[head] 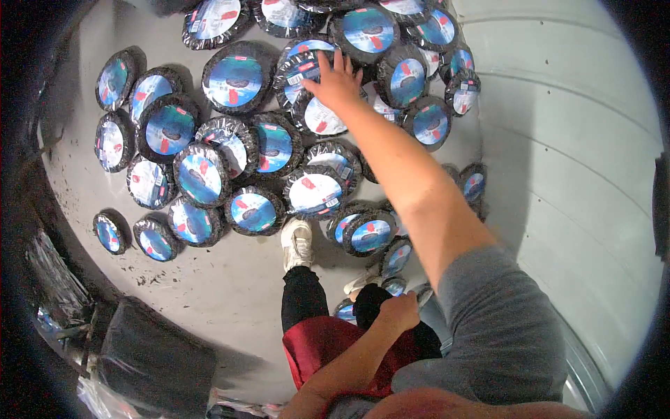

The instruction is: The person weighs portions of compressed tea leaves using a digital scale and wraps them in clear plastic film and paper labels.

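Observation:
Over a cluster of round, black packs in clear plastic, my right hand (337, 81) reaches forward with its fingers spread. Its thumb lies against the face of a tilted pack (294, 77) bearing a blue printed disc. Just below that hand, another pack (323, 116) shows a white disc side. My left hand (400, 313) is curled near my right knee, beside a grey, partly hidden object (423, 293). Whether the fingers hold it cannot be told. Before my feet lie a white-faced pack (315, 194) and a blue-faced one (254, 211).
Several more packs overlap across the grey floor (230, 283), some close to my white shoes (297, 243). A pale panelled wall (576, 136) rises at the right. At the lower left stand a dark, plastic-covered block (157, 345) and clear plastic film (104, 398).

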Demonstrator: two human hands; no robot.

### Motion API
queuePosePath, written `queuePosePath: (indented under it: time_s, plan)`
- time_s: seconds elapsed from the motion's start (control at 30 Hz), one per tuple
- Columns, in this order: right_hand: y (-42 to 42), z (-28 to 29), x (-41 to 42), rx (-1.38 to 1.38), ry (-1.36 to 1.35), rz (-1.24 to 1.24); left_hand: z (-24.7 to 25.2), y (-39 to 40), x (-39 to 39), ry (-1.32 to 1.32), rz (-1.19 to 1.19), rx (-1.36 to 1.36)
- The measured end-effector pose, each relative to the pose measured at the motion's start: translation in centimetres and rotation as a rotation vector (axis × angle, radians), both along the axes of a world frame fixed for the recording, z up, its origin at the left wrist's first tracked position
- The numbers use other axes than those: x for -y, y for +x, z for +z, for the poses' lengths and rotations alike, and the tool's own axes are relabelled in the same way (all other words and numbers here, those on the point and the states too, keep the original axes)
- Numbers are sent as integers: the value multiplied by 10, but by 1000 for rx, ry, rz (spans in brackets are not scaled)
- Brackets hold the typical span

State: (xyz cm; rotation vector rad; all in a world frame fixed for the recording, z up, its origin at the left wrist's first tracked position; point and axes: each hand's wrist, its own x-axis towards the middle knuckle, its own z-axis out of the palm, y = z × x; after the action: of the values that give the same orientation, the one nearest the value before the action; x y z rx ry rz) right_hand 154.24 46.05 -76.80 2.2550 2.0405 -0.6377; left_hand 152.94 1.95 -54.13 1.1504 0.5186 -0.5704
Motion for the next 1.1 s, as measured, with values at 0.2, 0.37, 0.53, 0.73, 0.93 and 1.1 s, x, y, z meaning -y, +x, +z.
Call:
queuePosePath:
  time_s: [0.2, 0.37, 0.53, 0.73, 0.93, 1.1]
  plan:
    - [-65, -20, 124, -25, 23, 385, 16, 8, -4, 406, 226, -166]
    - [-37, -32, 180, 8, -121, 461, 7, -30, -53, 119, 411, 50]
    - [30, -39, 211, 108, -184, 537, 7, -12, -42, 72, 364, -31]
    - [19, -20, 210, -75, -145, 523, 19, -9, -48, -4, 331, -2]
    - [-110, -74, 210, -739, -439, -223, 12, 19, -13, 78, 313, 85]
    - [-189, -89, 163, -744, -564, -327, 19, -1, -23, 92, 292, 76]
